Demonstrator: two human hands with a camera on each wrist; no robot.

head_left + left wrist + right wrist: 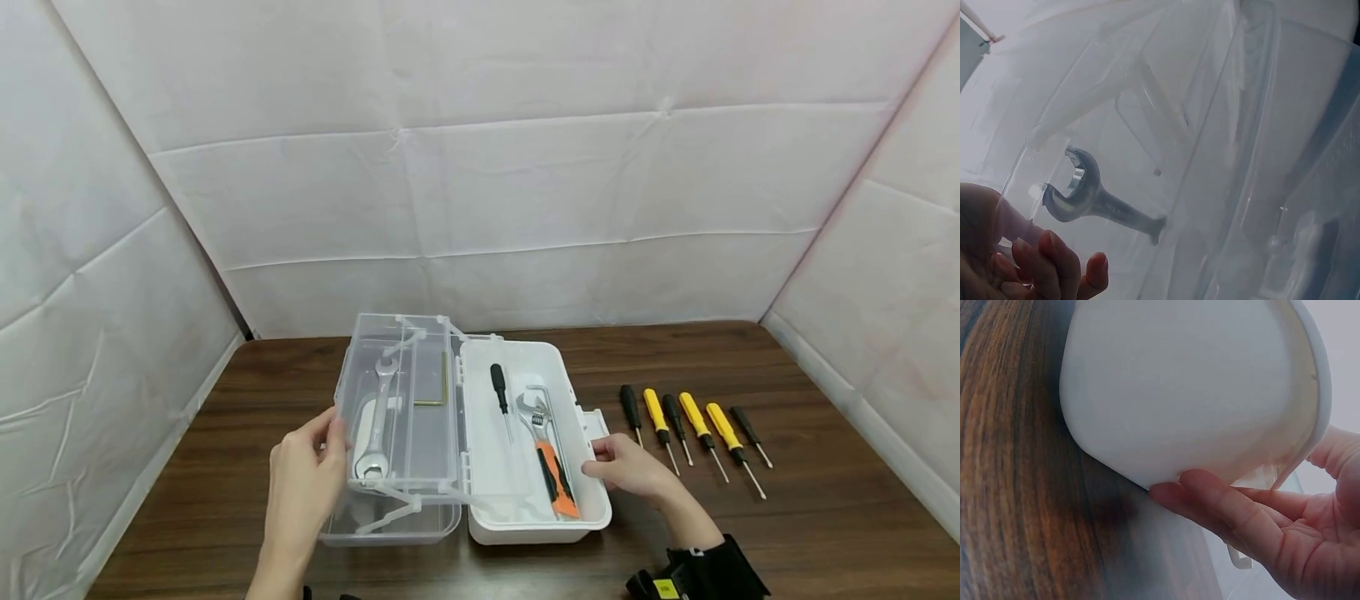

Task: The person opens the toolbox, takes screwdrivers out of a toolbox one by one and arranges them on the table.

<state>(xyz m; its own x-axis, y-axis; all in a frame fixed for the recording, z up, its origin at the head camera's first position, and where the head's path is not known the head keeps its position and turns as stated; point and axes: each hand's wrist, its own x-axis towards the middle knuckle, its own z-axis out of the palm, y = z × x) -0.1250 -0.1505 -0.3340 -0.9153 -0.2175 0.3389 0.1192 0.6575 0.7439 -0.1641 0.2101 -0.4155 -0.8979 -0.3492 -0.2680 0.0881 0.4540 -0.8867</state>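
My left hand [303, 483] pinches the left edge of a clear plastic tray [425, 450], which folds out over the clear lid [397, 532]. In that tray lie an open-ended wrench [380, 425] and a brass-coloured hex key [443, 387]. The left wrist view shows the wrench [1100, 203] close behind my fingertips. On the right, my right hand [633, 471] grips the side wall of the white toolbox [525, 537], thumb over the rim, fingers against its outside [1197, 412]. Inside the box are a black-handled screwdriver [498, 387], an orange-handled adjustable wrench [551, 467] and a silver hex key [550, 404].
Several yellow-handled [703, 425] and black-handled [677, 421] screwdrivers lie in a row on the brown wooden table [810, 517], right of the box. A white latch [595, 423] juts from the box's right side. White sheets [525, 183] enclose the table at the back and sides.
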